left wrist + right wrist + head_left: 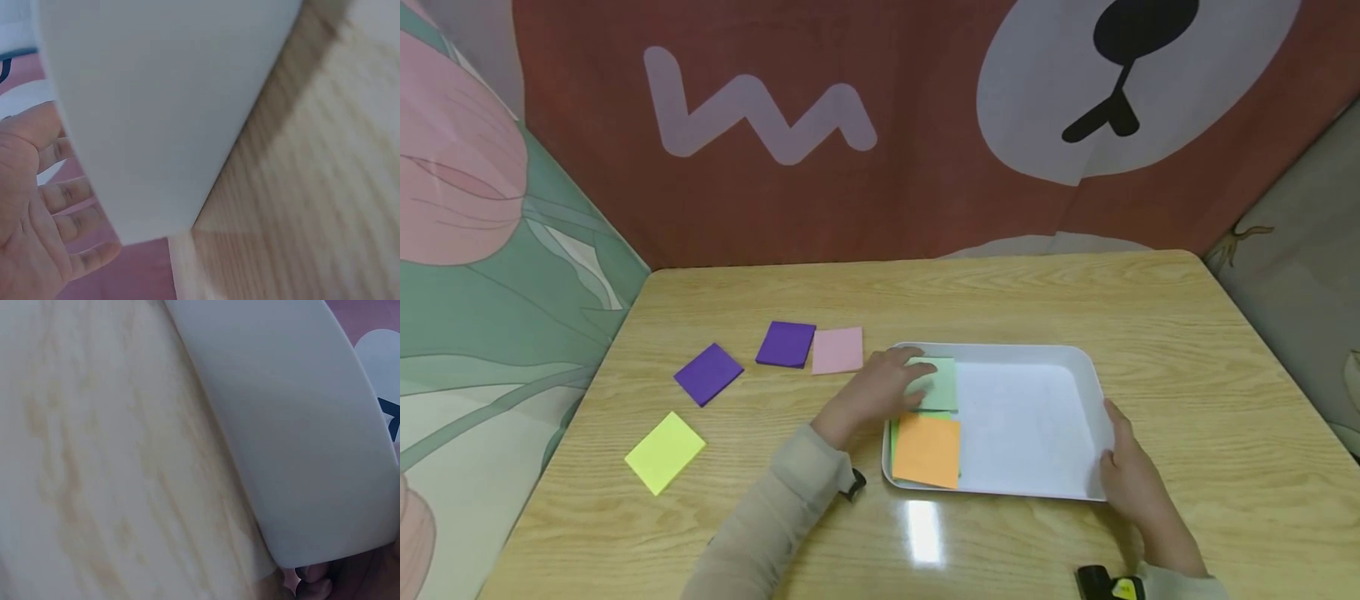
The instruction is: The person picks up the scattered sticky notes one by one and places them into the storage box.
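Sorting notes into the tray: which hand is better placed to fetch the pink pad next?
Left. The left hand is beside the pink pad; the right hand steadies the tray.

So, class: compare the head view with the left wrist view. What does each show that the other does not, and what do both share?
Only the head view shows the sticky pads: orange pad and pale green pad in the tray, purple, pink and yellow ones on the table, plus the right hand. Only the left wrist view shows the left hand's palm side. Both show the white tray and wooden table.

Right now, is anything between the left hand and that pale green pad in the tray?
Nothing visible: the left hand already lies on the pale green pad inside the white tray.
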`<act>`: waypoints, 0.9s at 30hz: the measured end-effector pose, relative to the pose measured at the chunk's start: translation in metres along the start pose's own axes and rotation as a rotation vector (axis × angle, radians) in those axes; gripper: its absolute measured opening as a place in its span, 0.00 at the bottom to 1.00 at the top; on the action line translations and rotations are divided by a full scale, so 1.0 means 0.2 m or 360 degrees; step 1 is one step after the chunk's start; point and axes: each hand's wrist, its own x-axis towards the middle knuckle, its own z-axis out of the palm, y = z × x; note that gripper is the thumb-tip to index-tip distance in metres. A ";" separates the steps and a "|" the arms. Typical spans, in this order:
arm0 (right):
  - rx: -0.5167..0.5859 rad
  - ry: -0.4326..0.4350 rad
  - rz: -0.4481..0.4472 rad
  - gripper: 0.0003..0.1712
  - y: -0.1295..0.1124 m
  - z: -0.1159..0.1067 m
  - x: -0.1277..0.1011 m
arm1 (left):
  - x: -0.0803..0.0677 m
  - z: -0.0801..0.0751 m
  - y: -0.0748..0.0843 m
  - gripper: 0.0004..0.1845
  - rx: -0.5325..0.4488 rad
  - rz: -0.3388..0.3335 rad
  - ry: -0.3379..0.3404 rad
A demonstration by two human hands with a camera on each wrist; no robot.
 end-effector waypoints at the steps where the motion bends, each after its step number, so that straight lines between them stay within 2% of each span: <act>1: 0.0002 0.0002 -0.0003 0.34 0.00 0.00 0.00 | -0.01 -0.01 -0.01 0.19 -0.0011 -0.0008 0.0009; 6: 0.0006 0.0013 -0.0013 0.34 0.00 0.00 0.00 | -0.03 -0.03 -0.03 0.19 -0.0031 -0.0033 0.0069; 12: 0.0022 0.0015 -0.0008 0.34 -0.01 0.00 0.00 | -0.06 -0.04 -0.07 0.21 0.0007 -0.0058 0.0216; 17: 0.0029 0.0017 -0.0012 0.34 0.00 0.00 0.00 | -0.07 -0.06 -0.10 0.21 0.0095 -0.0169 0.0307; 22: 0.0046 0.0004 -0.0008 0.33 0.00 0.00 0.00 | -0.09 -0.06 -0.15 0.20 0.0086 -0.0273 0.0381; 24: 0.0043 0.0004 -0.0009 0.33 0.00 0.00 0.00 | -0.10 -0.06 -0.16 0.20 0.0069 -0.0286 0.0391; 27: 0.0043 -0.0006 0.0006 0.33 -0.01 -0.01 0.00 | -0.11 -0.07 -0.18 0.21 0.0040 -0.0326 0.0346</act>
